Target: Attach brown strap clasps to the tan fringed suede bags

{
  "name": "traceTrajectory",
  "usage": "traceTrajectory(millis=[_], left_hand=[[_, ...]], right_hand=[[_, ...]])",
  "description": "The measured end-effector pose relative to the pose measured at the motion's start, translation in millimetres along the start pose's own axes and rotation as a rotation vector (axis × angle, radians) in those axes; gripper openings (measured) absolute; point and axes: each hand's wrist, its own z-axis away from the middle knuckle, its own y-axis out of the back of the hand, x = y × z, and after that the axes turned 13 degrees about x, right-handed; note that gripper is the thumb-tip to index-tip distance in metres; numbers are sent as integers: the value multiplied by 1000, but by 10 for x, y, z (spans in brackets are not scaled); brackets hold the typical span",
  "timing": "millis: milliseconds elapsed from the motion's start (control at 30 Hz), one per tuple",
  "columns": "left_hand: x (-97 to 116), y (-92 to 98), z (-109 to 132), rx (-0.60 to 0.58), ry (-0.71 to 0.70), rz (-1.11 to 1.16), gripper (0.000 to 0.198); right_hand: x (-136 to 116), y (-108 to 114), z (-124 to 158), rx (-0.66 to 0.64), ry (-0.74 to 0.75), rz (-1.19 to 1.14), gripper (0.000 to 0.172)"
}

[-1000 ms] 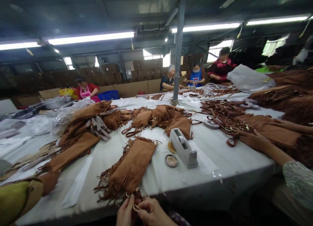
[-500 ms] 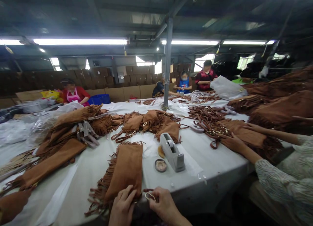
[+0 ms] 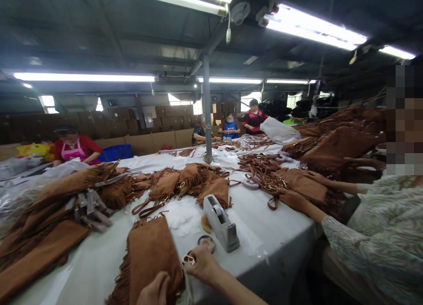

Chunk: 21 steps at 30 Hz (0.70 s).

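Observation:
A brown fringed suede bag (image 3: 150,252) lies at the near edge of the white table, fringe to the left. My left hand (image 3: 154,289) is closed on the lower part of this bag, only partly in view. Just right of the bag, my right hand (image 3: 202,264) pinches a gold metal clasp (image 3: 188,259) between thumb and fingers. A small round dish (image 3: 206,242) sits right behind my right hand, partly covered by it. The grey tape dispenser (image 3: 220,223) stands beyond, to the right of the dish.
Brown bags (image 3: 180,181) and straps (image 3: 261,166) lie across the white table (image 3: 251,234). More bags are heaped at left (image 3: 46,243). At right a co-worker's hands (image 3: 294,200) rest on a bag. Several people work behind a grey post (image 3: 207,111).
The view has tilted up and turned right. My right hand has lifted the clasp away from the table's front edge, towards the dish. My left hand sits lower in view.

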Motion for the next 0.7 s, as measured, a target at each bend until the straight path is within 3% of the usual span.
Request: traceTrajectory(millis=[100,200,300,400,500,567,633,700], left_hand=[[236,103,-305,-95,-109,-19,32],[338,65,-504,-140,-101,-90,26],[343,0,-589,-117,-48,-112,21],[335,33,-564,-79,-14,-67,18],[293,105,-287,-14,37,45,23],[229,89,52,-8,189,172,38],[165,5,414,-63,534,438,53],[152,-109,675,-69,793,653,60]], right_hand=[[6,27,164,-8,22,-4,17],[20,-129,439,-65,120,-1,12],[51,-384,750,-142,288,73,5],[92,-420,956,-60,225,61,7],[135,-132,1023,121,58,-57,8],[148,95,1041,190,-24,-132,12],[127,217,1061,192,-67,-177,15],[67,193,1074,156,-63,-189,16]])
